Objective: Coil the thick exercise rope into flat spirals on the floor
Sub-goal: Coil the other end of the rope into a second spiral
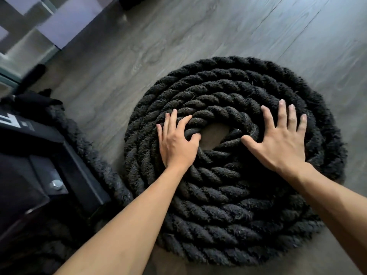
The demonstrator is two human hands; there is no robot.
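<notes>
A thick black twisted rope [228,205] lies on the wooden floor as a flat spiral of several turns, with a small bare gap [215,133] at its centre. My left hand [176,141] rests on the inner turns left of the gap, its thumb and index finger curled round the innermost turn. My right hand [278,139] lies flat on the turns right of the gap, fingers spread and straight. A loose stretch of the same rope [93,155] runs from the spiral's left side up along a black frame.
A black metal frame base [49,161] with a bolt [56,184] stands at the left, close to the spiral. Grey wood floor [198,32] stretches beyond the coil. Pale blurred furniture [29,26] fills the top left corner.
</notes>
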